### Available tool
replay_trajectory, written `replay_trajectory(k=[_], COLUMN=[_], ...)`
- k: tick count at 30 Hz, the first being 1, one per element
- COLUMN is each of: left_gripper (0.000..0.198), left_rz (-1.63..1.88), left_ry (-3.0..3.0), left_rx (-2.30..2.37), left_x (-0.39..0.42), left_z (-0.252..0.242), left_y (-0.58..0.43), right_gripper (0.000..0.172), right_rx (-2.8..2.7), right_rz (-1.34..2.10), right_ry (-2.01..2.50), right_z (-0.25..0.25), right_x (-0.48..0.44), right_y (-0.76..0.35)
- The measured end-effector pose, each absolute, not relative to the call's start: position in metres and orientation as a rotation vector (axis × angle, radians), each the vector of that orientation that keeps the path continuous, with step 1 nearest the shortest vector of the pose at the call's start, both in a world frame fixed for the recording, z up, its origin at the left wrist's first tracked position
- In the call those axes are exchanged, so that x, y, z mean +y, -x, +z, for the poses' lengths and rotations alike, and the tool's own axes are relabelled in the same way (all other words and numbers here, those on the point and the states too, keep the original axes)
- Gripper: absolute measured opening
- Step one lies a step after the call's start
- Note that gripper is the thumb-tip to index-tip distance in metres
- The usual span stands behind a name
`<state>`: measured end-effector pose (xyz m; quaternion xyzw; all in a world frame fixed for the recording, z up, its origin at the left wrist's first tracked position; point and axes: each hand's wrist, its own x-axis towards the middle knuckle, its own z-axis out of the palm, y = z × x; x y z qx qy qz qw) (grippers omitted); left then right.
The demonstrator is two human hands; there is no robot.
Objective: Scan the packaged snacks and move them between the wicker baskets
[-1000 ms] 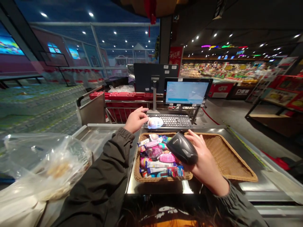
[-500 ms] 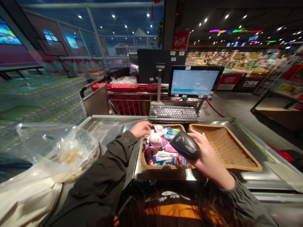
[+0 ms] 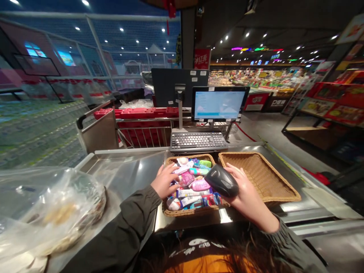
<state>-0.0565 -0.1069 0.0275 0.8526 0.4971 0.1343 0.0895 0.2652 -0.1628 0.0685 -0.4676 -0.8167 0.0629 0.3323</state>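
My right hand point(image 3: 246, 195) grips a black handheld barcode scanner point(image 3: 222, 182), held over the right part of a wicker basket point(image 3: 184, 213). That basket is filled with small packaged goods, among them a pink pack point(image 3: 200, 185) and tube-like packs point(image 3: 191, 200). At its left side my left hand point(image 3: 165, 182) hovers or rests with fingers spread; whether the fingertips touch the goods I cannot tell. Nothing is held in it. A second wicker basket point(image 3: 260, 176) stands to the right, partly behind my right hand, its woven bottom showing.
Behind the baskets are a keyboard point(image 3: 198, 141), a lit monitor point(image 3: 218, 104) and a dark monitor back point(image 3: 179, 87). A clear plastic bag point(image 3: 65, 212) lies left on the metal counter point(image 3: 122, 170). A cart with a red load point(image 3: 145, 113) stands beyond.
My left hand has come nearer from the basket's far left corner, and its fingers have spread. A white-and-pink pack near it sits differently. The scanner stays in my right hand. The view has shifted.
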Motion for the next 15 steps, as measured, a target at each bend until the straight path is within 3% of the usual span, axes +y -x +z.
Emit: replay_trajectory(k=[6,15], left_gripper=[0.022,0.039], left_rz=[0.552,0.424], left_ry=[-2.627,-2.712], left_rx=[1.239,0.993], left_x=[-0.090,-0.076], left_z=[0.046,0.051], left_y=[0.017,-0.049], right_gripper=[0.041,0.045], right_rx=[-2.021,-1.809], right_rz=[0.116,0.154], right_ry=[1.352,1.450], right_z=[0.063,0.057], right_x=[-0.170,-0.189], right_y=[-0.291,-0.352])
